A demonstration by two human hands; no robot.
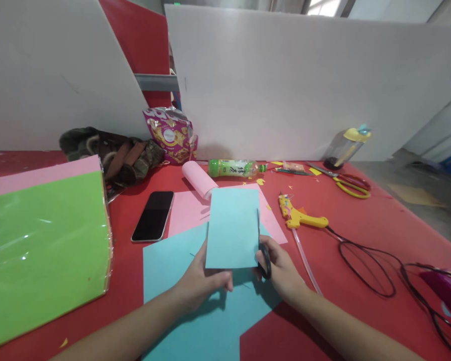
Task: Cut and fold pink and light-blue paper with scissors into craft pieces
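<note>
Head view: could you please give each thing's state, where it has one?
Left hand: holding small blue sheet
Right hand: gripping black-handled scissors
Small blue sheet: raised, unfolded
Black-handled scissors: blade at sheet's right edge
Phone: flat, screen dark
Green bottle: on its side, capped
Pink paper roll: rolled, lying
Glue gun: on its side
Snack bag: upright

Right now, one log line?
left hand: supports card | right hand: holds scissors | blades: at card's right edge
</note>
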